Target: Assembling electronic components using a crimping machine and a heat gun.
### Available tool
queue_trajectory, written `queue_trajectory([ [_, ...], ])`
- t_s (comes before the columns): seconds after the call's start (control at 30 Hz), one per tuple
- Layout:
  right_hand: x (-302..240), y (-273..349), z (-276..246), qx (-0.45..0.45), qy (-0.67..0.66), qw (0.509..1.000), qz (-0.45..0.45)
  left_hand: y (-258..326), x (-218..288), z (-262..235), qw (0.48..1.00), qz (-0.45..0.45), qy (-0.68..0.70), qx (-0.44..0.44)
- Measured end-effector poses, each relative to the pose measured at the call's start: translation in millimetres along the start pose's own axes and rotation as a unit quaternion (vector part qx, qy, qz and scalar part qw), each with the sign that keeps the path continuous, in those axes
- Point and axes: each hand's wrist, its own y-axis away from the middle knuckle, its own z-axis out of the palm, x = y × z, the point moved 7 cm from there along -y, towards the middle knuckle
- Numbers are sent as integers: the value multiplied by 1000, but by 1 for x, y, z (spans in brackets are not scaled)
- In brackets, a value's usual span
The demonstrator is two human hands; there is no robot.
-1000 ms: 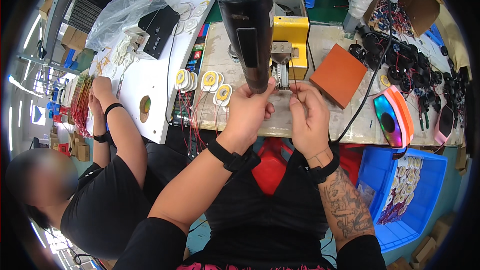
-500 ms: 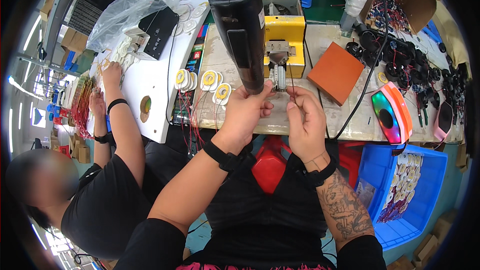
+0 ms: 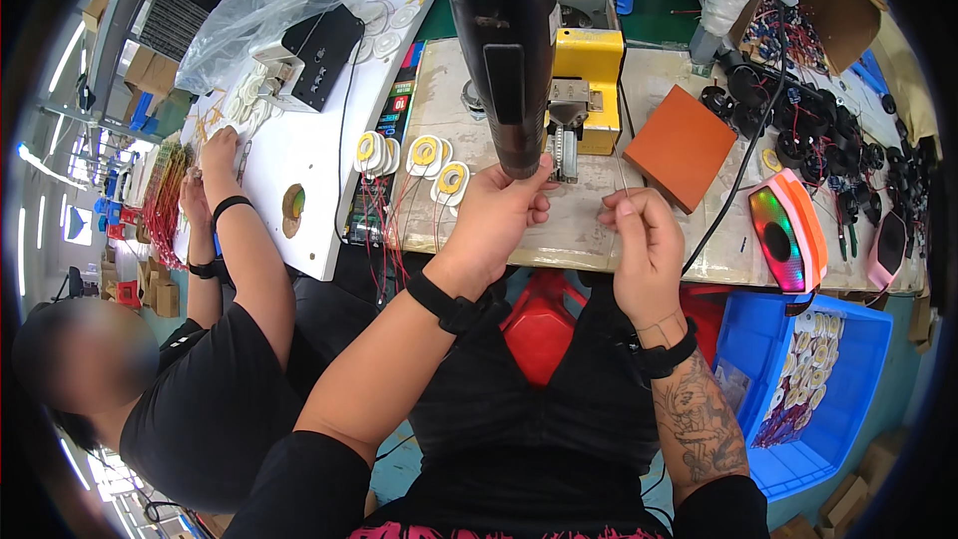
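My left hand (image 3: pixel 495 225) is closed, thumb and index finger together beside the metal fixture (image 3: pixel 565 155) at the front of a yellow bench machine (image 3: pixel 589 75). What it pinches, if anything, cannot be made out. A large black cylindrical tool (image 3: pixel 502 60) hangs in front and hides part of the machine; its lower end overlaps my fingertips. My right hand (image 3: pixel 647 250) is apart from the machine, over the bench's front edge, thumb and fingers pinched together. Something thin may be between them, too fine to name. White rings with yellow centres and red wires (image 3: pixel 451 182) lie left of my left hand.
An orange-brown block (image 3: pixel 681 148) lies right of the machine, beside a black cable (image 3: pixel 743 175). Farther right are a lit speaker (image 3: pixel 783 235) and black speaker parts (image 3: pixel 788 125). A blue bin (image 3: pixel 858 359) stands below. At left, a co-worker's arm (image 3: pixel 249 240) reaches over a white table (image 3: pixel 319 165).
My right hand has drawn away from the fixture, to the right and toward me. My left hand has shifted slightly right. The whole view has shifted a little.
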Motion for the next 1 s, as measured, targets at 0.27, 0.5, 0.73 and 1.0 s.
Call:
queue_trajectory([
  [0.27,-16,4,-19,-1,54,998,-11,-1,0,-4,999,16,-44,-1],
  [0.5,-30,3,-27,7,90,995,-46,4,4,-3,999,20,-37,14],
  [0.73,-34,2,-30,-1,96,995,-19,9,10,-10,996,61,-50,43],
  [1.0,-48,-12,-43,-36,20,999,-22,0,20,-19,994,90,3,54],
])
